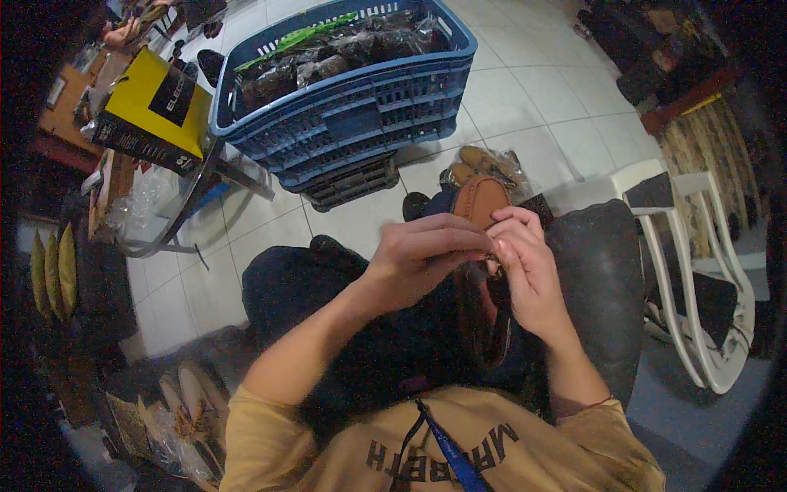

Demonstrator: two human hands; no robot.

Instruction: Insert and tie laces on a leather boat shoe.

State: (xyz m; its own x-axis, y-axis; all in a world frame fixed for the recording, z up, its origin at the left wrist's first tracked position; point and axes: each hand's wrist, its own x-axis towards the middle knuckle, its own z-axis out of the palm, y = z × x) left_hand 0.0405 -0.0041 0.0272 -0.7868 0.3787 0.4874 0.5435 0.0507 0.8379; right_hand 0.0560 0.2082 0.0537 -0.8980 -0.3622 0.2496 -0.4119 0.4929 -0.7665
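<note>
A brown leather shoe [482, 202] with a stitched, rounded toe lies between my legs, toe pointing away from me. Its dark opening shows below my fingers. My left hand [426, 250] reaches over the front of the shoe, thumb and fingers pinched together; what they pinch is too small to make out. From the other side my right hand [527, 266] closes on the shoe's upper, its fingertips meeting those of the left. The two hands cover the middle of the shoe.
Ahead stands a blue plastic crate [344, 123] full of plastic-wrapped items. A yellow and black box [160, 107] sits at its left. Tan shoes in clear plastic [488, 168] lie beyond my hands. A white plastic chair [680, 271] stands at right, pale shoes [193, 402] at lower left.
</note>
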